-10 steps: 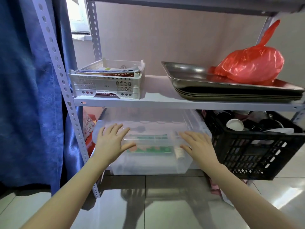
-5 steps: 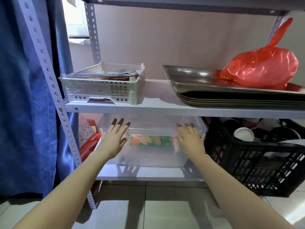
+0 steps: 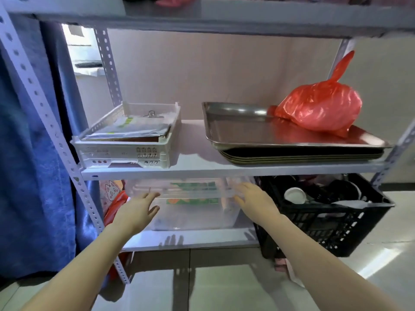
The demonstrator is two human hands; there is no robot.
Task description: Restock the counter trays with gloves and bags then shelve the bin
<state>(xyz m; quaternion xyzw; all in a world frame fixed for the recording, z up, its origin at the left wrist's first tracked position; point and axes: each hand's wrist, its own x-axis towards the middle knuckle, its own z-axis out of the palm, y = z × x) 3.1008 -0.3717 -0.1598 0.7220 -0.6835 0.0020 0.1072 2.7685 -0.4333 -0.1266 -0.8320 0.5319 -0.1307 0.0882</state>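
A clear plastic bin [image 3: 193, 218] with a green packet inside sits on the bottom shelf [image 3: 202, 240] of a metal rack, set back from the shelf's front edge. My left hand [image 3: 137, 209] is flat against the bin's front left corner with the fingers spread. My right hand [image 3: 253, 200] rests with open fingers at the bin's front right rim. Neither hand grips anything. The middle shelf board hides the bin's back part.
A black crate [image 3: 325, 223] of cups and lids stands right of the bin and juts past the shelf. Above are a white perforated tray [image 3: 125, 151] of papers and stacked steel trays [image 3: 292, 147] carrying a red bag [image 3: 318, 108]. A blue curtain [image 3: 33, 153] hangs left.
The bin has slid back from the shelf's front edge, deeper under the middle shelf. Both hands followed it inward, and my view has risen to show the upper shelf.
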